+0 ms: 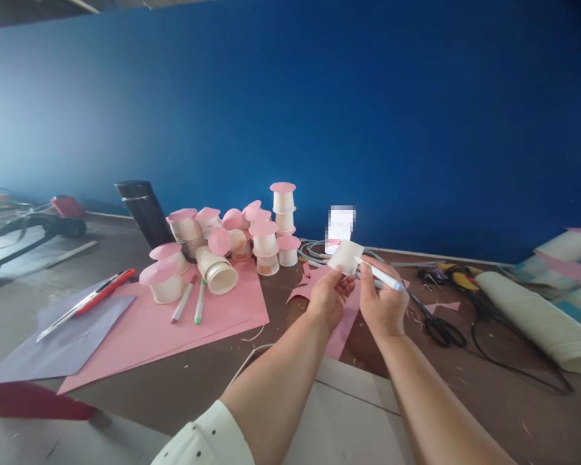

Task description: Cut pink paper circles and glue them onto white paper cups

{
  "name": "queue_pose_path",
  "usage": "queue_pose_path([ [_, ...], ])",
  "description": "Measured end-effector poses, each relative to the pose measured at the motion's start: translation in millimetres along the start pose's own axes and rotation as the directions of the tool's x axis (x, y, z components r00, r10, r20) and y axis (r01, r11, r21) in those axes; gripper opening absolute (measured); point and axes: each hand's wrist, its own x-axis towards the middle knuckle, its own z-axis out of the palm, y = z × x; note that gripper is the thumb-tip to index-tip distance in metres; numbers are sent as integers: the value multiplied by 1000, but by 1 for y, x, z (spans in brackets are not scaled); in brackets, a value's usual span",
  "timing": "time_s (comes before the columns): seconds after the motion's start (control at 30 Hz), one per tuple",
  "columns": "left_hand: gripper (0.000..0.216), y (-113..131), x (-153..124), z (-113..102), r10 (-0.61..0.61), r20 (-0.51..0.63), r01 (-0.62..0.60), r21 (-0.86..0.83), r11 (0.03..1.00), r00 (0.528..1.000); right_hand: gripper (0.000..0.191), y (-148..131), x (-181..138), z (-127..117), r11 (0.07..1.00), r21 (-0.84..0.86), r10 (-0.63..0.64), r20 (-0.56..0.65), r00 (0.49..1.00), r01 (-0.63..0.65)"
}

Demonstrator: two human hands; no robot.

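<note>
Above the brown table [184, 387], my left hand [328, 297] pinches a small white paper cup [346, 256] that is tilted on its side. My right hand [381, 302] is closed around a white pen [378, 274], and its fingers also touch the cup's edge. Both hands are raised over scraps of pink paper [341, 323]. A pile of paper cups with pink round tops [232, 236] stands to the left on a large pink sheet [174, 323].
Black scissors [436, 323] and a black cable lie right of my hands, with a paper roll [532, 316] further right. A black flask [144, 210], two markers [192, 301], a red-handled cutter [90, 300] and a grey sheet [62, 336] lie on the left. A blue wall stands behind.
</note>
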Motion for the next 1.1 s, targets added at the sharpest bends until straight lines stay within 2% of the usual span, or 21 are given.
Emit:
queue_pose_path([
  [0.2, 12, 2, -2, 1, -12, -18, 12, -12, 1000, 1000, 24, 0, 0, -1, 1000, -26, -10, -94, 996, 8],
  [0.37, 14, 3, -2, 1, -26, -7, 26, -16, 1000, 1000, 25, -1, 0, -1, 999, -30, 36, -56, 998, -38],
  [1.1, 11, 0, 1, -1, -14, 9, 14, 5, 1000, 1000, 24, -2, 0, -1, 997, -80, -19, -63, 998, 14],
])
